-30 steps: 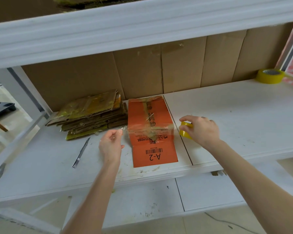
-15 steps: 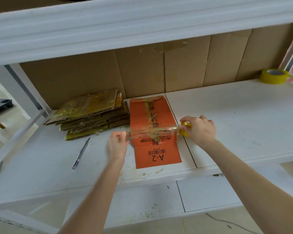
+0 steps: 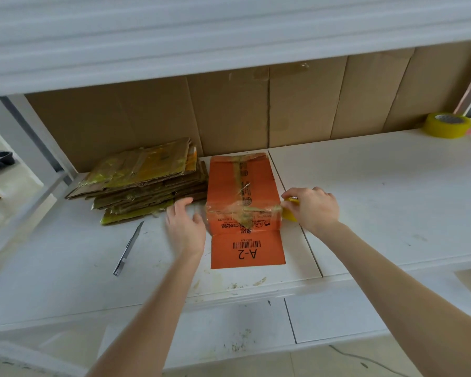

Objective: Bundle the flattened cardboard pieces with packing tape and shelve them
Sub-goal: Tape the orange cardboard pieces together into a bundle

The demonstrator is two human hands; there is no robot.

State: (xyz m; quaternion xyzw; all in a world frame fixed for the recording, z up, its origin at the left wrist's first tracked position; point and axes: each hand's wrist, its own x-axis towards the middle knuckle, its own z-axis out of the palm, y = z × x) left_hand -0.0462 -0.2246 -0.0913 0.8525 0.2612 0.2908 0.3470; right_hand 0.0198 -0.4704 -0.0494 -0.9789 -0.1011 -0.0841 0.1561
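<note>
In the head view, you are reaching both arms onto a white shelf (image 3: 378,202) from the lower edge of the frame. Your right hand (image 3: 314,210), just right of centre, is curling its fingers (image 3: 321,193) round a yellow tape roll (image 3: 290,214), which is sitting against the right edge of the orange flattened cardboard piece (image 3: 246,248) marked A-2. That piece is lying flat at the centre of the frame, with a strip of clear packing tape (image 3: 242,209) running across it from the roll toward its left edge. Your left hand (image 3: 185,228) is hovering just left of the piece, its fingers loosely spread and gripping nothing; whether the thumb is touching the cardboard edge cannot be told.

A stack of flattened cardboard pieces (image 3: 144,183) is lying left of centre, touching the orange piece's far left side. A utility knife (image 3: 128,250) is lying on the shelf at lower left, apart from the stack. A second yellow tape roll (image 3: 446,126) is standing at the upper right. Brown cardboard sheets (image 3: 256,110) are lining the back of the shelf.
</note>
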